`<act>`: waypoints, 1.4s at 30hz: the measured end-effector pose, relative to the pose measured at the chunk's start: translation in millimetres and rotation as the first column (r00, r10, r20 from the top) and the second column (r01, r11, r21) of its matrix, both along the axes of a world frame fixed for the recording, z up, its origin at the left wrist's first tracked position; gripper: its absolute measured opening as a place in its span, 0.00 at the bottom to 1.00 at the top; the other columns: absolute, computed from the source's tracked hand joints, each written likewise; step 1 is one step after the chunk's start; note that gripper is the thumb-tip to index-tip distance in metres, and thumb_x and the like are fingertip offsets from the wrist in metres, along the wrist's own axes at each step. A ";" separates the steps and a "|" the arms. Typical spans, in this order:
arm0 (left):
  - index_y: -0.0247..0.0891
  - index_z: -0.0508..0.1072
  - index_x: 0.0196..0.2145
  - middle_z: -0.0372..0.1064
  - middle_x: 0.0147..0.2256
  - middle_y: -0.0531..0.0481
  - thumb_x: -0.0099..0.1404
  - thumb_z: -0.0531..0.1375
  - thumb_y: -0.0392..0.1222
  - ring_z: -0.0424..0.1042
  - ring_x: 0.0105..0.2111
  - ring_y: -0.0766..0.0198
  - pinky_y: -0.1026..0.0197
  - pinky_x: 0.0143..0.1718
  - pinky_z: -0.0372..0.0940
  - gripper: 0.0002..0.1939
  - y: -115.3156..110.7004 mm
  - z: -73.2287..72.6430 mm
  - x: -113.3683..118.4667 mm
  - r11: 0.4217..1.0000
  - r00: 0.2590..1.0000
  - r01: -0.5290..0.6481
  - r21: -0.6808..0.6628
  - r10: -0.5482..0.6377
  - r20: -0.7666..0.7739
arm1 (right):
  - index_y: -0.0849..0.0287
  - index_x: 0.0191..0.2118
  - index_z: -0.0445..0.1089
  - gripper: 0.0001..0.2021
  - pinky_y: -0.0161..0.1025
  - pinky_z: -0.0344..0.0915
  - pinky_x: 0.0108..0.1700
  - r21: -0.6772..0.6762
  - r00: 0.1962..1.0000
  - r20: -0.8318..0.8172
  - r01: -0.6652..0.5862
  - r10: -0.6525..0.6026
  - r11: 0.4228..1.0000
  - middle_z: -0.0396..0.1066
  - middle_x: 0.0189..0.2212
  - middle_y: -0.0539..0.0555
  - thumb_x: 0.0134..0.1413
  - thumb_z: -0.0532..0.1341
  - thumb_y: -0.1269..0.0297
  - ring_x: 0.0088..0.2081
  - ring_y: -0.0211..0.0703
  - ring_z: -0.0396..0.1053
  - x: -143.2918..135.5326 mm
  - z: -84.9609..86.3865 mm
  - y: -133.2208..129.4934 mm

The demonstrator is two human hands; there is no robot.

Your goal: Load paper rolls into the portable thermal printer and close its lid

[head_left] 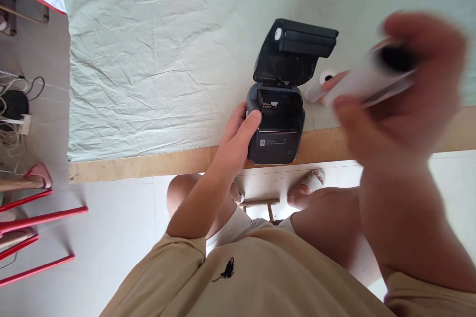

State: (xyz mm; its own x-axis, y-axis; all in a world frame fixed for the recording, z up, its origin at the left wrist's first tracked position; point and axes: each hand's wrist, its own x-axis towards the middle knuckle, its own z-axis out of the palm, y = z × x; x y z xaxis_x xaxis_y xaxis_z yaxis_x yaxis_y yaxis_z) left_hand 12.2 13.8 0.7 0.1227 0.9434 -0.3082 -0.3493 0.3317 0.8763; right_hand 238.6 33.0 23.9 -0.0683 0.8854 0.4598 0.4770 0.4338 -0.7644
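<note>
At the front edge of the counter (159, 163), the small dark printer (275, 148) lies with its lid (284, 68) swung up and its bay (280, 118) exposed. Our left hand (237, 134) clasps its side, thumb over the rim. To the right, our right hand (411, 119), blurred, curls around a white roll (357, 78); a second roll (316, 90) is just beside the printer, and we cannot tell whether we touch it. We judge the step in hand as readying the held roll; the next move seems to call for a steady printer and careful alignment.
</note>
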 end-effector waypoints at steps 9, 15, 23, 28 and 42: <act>0.44 0.78 0.54 0.84 0.45 0.50 0.66 0.75 0.61 0.85 0.46 0.56 0.58 0.45 0.80 0.27 -0.2 -0.2 -4.8 0.999 0.998 0.044 0.006 -0.043 -0.041 | 0.51 0.49 0.72 0.14 0.46 0.81 0.43 0.322 0.935 0.348 -0.050 -0.069 0.945 0.88 0.45 0.50 0.63 0.67 0.76 0.42 0.48 0.87 -35.3 -9.8 -1.3; 0.44 0.80 0.50 0.84 0.44 0.49 0.67 0.74 0.64 0.85 0.48 0.52 0.53 0.48 0.80 0.25 -0.6 -1.2 -2.9 0.999 0.998 0.030 0.039 -0.028 -0.051 | 0.50 0.40 0.74 0.10 0.48 0.75 0.46 0.338 0.948 0.316 -0.071 -0.042 0.938 0.87 0.43 0.48 0.66 0.64 0.77 0.46 0.49 0.85 -35.5 -11.2 -3.9; 0.47 0.69 0.67 0.81 0.58 0.47 0.61 0.80 0.51 0.82 0.59 0.49 0.53 0.61 0.77 0.41 -0.5 -1.8 -5.1 0.994 0.998 0.050 0.099 -0.044 -0.053 | 0.50 0.35 0.71 0.09 0.49 0.75 0.45 0.297 0.974 0.197 -0.167 0.110 0.940 0.81 0.31 0.46 0.70 0.65 0.69 0.40 0.47 0.84 -39.9 -3.8 -9.9; 0.48 0.68 0.70 0.80 0.57 0.44 0.59 0.80 0.53 0.82 0.55 0.46 0.49 0.55 0.79 0.46 -0.8 -3.0 -7.0 0.988 0.991 0.102 0.114 -0.090 -0.102 | 0.47 0.56 0.73 0.17 0.47 0.73 0.40 0.238 0.992 0.079 0.074 -0.095 0.968 0.79 0.61 0.55 0.64 0.65 0.70 0.40 0.44 0.81 -28.8 0.9 -3.3; 0.48 0.71 0.64 0.79 0.60 0.44 0.57 0.80 0.62 0.79 0.63 0.42 0.46 0.61 0.79 0.44 -0.5 -12.0 -12.6 0.987 0.992 0.126 0.102 -0.124 -0.033 | 0.53 0.27 0.54 0.23 0.36 0.48 0.24 -0.205 0.978 -0.209 -0.041 -0.003 0.978 0.53 0.21 0.43 0.57 0.71 0.62 0.23 0.32 0.49 -35.6 -23.8 -12.7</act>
State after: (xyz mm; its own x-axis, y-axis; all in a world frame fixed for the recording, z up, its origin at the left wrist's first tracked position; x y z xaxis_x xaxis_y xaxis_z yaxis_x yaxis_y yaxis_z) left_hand -0.4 13.3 -11.3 0.2347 0.9481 -0.2147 -0.2867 0.2785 0.9166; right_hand 203.1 20.4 0.1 -0.0090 0.9622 0.2721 0.2916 0.2628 -0.9197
